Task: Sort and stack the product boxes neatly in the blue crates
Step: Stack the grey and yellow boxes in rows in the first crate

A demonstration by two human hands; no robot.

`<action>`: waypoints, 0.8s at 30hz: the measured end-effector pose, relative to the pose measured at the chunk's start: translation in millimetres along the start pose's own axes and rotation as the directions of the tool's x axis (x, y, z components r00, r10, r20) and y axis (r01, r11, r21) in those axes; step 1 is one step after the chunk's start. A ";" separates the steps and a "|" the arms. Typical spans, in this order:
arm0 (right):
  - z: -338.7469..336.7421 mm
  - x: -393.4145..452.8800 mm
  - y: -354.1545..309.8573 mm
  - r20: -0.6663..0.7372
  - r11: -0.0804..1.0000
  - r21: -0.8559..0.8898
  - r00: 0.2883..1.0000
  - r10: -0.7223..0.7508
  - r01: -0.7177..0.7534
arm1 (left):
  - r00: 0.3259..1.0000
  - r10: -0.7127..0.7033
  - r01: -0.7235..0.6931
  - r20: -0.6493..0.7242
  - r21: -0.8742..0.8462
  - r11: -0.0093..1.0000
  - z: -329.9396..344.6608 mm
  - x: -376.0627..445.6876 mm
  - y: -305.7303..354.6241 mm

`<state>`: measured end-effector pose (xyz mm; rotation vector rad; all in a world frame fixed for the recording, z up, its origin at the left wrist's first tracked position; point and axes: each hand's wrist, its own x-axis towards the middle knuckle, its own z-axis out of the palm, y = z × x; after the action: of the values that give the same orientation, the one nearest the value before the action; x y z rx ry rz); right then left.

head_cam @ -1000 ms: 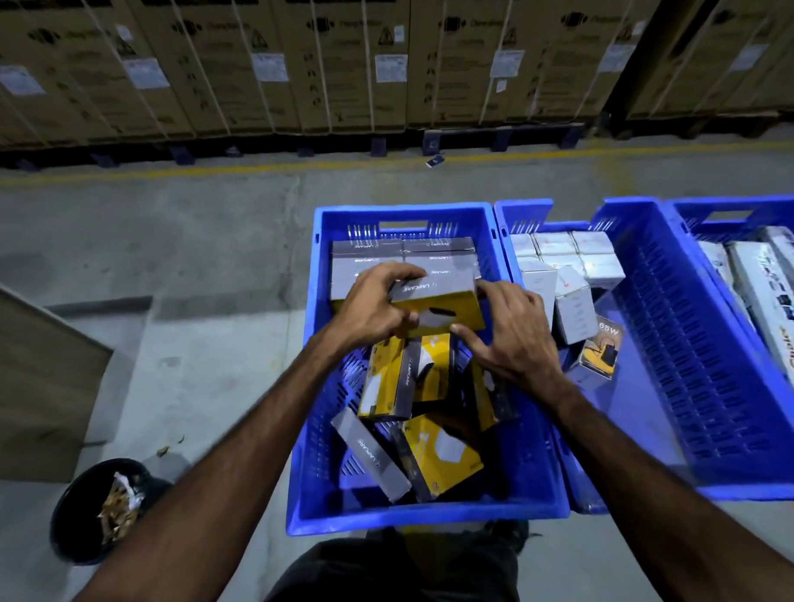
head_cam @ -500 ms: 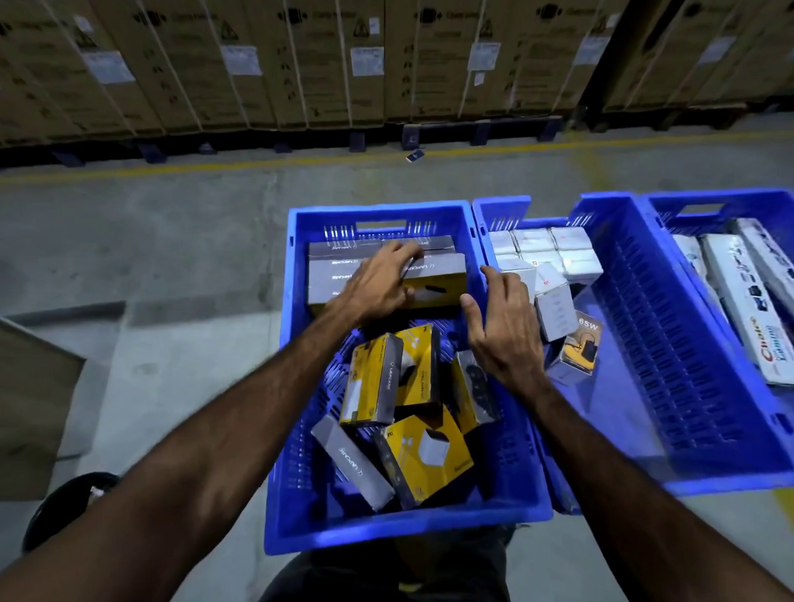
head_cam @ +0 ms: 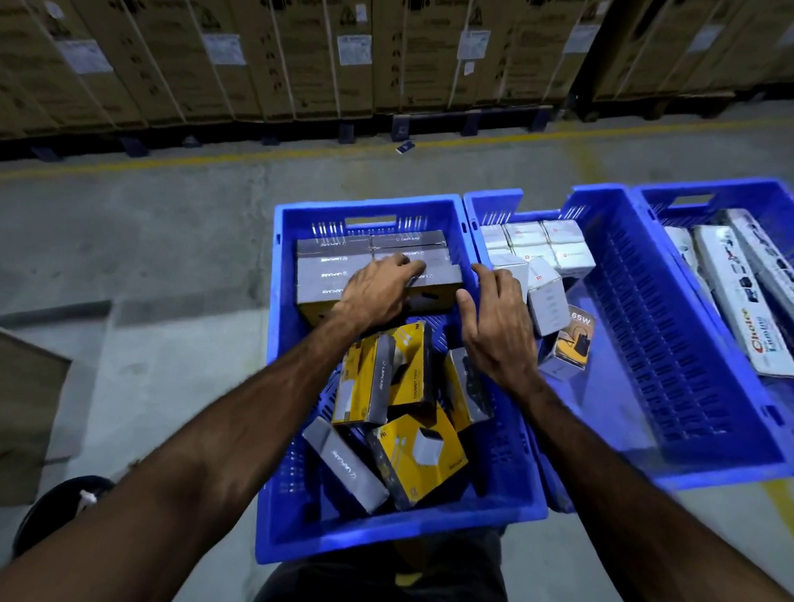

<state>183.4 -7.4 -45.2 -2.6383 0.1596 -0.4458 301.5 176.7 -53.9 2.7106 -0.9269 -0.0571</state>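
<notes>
Head view: three blue crates side by side on concrete floor. Nearest crate in front of me. My left hand lies flat, fingers spread, on top of a grey-and-yellow Lapcare box at the far end of that crate; palm down, pressing rather than wrapped around it. My right hand is open, fingers loosely curved, against that box's right end; looks like touching, edge is in shadow so not certain. Nothing clasped in either hand. The box sits in the front of a neat row of grey Lapcare boxes stacked against the far wall. Nearer me in the same crate, loose yellow boxes lie jumbled, some upright, some tilted. Middle crate holds small white boxes packed in the far left corner, plus a tilted 65W charger box. Right crate has long white boxes. Strapped cardboard cartons line the background on pallets.
</notes>
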 end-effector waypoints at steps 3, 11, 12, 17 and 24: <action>1.1 -0.4 0.4 -0.008 0.999 -0.039 1.000 -0.015 0.014 | 1.000 0.006 -0.004 -0.022 0.084 0.996 11.9 -1.2 1.1; 1.4 -0.8 0.9 -0.009 0.997 -0.071 0.999 -0.031 0.031 | 0.997 -0.076 0.071 0.012 0.234 0.970 31.9 4.3 -3.8; 1.6 -0.7 1.0 -0.007 0.997 -0.071 1.000 -0.031 0.030 | 0.997 -0.082 0.077 0.007 0.250 0.965 33.2 2.7 -3.3; 2.3 -0.6 0.2 -0.020 0.995 -0.097 0.999 -0.038 0.036 | 0.994 -0.108 0.114 -0.034 0.298 0.948 38.5 -5.8 -0.5; -0.5 -1.0 -3.5 -0.035 0.996 -0.079 0.998 -0.052 0.049 | 0.972 -0.213 0.223 -0.099 0.094 0.970 27.9 -23.3 -3.0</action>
<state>182.4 -4.4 -43.5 -2.7164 0.1250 -0.5154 281.3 186.3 -82.8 2.8751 -0.6199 0.0695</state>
